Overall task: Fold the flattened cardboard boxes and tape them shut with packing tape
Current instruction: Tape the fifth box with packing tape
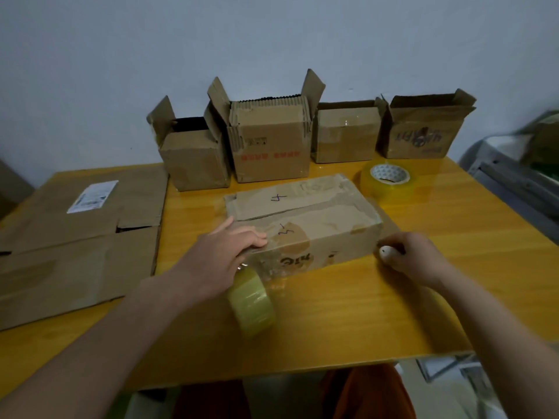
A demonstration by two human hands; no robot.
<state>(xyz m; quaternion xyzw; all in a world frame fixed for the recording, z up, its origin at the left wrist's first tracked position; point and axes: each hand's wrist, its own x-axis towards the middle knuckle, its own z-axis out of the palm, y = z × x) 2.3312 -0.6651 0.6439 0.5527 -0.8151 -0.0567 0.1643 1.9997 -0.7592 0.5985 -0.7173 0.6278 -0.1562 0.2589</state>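
A long cardboard box lies in the middle of the yellow table, its top flaps folded shut, with "3" and "4" written on them. My left hand lies flat on the box's near left corner, pressing it down. Just below that hand a roll of clear packing tape stands on edge, and a strip of tape runs from it onto the box's front face. My right hand sits at the box's near right corner, closed around a small white object. I cannot tell what that object is.
A second tape roll lies flat behind the box on the right. Several assembled boxes with open top flaps stand in a row along the wall. Flattened cardboard covers the table's left side. The near table edge is close to my lap.
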